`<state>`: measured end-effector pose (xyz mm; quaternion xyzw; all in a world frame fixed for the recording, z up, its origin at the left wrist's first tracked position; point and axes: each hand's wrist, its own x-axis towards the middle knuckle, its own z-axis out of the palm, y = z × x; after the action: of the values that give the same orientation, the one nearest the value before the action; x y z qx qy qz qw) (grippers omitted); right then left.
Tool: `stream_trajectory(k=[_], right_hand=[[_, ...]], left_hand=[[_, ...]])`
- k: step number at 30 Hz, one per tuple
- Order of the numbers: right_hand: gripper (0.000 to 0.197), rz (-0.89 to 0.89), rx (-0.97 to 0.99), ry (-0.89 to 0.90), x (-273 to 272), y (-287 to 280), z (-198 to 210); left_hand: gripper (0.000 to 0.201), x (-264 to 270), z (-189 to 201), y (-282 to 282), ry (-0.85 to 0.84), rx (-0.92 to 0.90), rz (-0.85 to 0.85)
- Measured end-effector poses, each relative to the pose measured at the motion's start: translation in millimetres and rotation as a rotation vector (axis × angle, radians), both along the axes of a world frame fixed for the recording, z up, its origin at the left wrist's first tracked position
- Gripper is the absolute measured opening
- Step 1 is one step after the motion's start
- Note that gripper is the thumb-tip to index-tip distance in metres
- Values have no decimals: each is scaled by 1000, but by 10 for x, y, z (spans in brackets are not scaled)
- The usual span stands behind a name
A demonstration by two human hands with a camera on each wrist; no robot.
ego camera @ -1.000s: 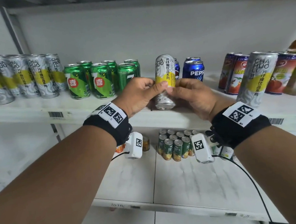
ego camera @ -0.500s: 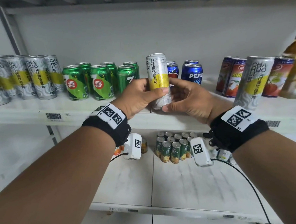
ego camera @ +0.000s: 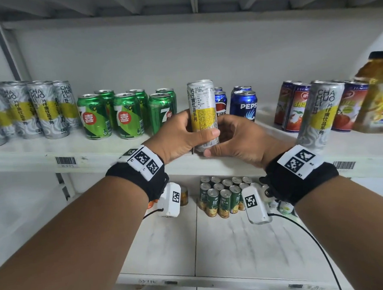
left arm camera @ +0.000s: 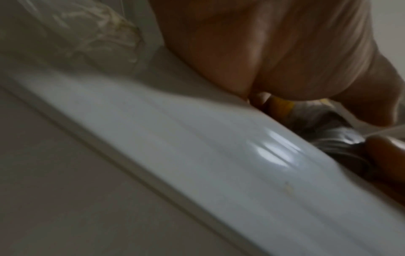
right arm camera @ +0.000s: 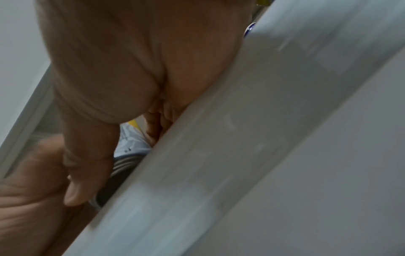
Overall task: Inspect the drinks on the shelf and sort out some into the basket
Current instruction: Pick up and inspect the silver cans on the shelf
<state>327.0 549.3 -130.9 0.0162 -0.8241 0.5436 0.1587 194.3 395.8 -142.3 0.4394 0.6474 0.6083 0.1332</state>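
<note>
A tall silver and yellow can (ego camera: 203, 112) stands upright just above the front edge of the upper shelf (ego camera: 25, 155), its printed text panel facing me. My left hand (ego camera: 192, 131) grips it from the left, thumb across the front. From the right, my right hand (ego camera: 219, 141) holds its lower part with the thumb under the base. In the left wrist view only a sliver of the can (left arm camera: 306, 114) shows below my palm. In the right wrist view the can (right arm camera: 131, 138) peeks out beside my thumb. No basket is in view.
On the upper shelf stand more silver and yellow cans (ego camera: 27, 112) at the left, green 7-Up cans (ego camera: 126, 115), blue Pepsi cans (ego camera: 243, 105), red cans (ego camera: 296, 109), one silver can (ego camera: 318, 114) and a yellow bottle (ego camera: 378, 97). Small green cans (ego camera: 223, 196) sit on the lower shelf.
The can went from tilted with its base toward me to upright, and was turned so the text panel faces me. Both hands stayed on it.
</note>
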Motion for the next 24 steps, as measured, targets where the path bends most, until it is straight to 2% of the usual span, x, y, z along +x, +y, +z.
stream_trajectory(k=[3,6,9,11,13,17,24], right_hand=[[67,-16,14,-6,3,-13,0],[62,-10,-23,17,14,-1,1],[58,35,-126,26,8,33,0],[55,68,-201,29,1,48,-11],[52,78,-237,28,-8,49,-26],[50,87,-228,19,-26,34,-27],[52,87,-216,21,-25,29,-39]], left_hand=[[51,-24,-6,-13,-19,8,-10],[51,-46,-5,-35,-68,80,-19],[77,-52,7,-52,-149,163,-21],[85,-51,21,-56,-188,189,-36],[79,-62,27,-59,-223,197,-61],[54,-106,28,-39,-231,176,-37],[46,-103,24,-19,-258,198,-43]])
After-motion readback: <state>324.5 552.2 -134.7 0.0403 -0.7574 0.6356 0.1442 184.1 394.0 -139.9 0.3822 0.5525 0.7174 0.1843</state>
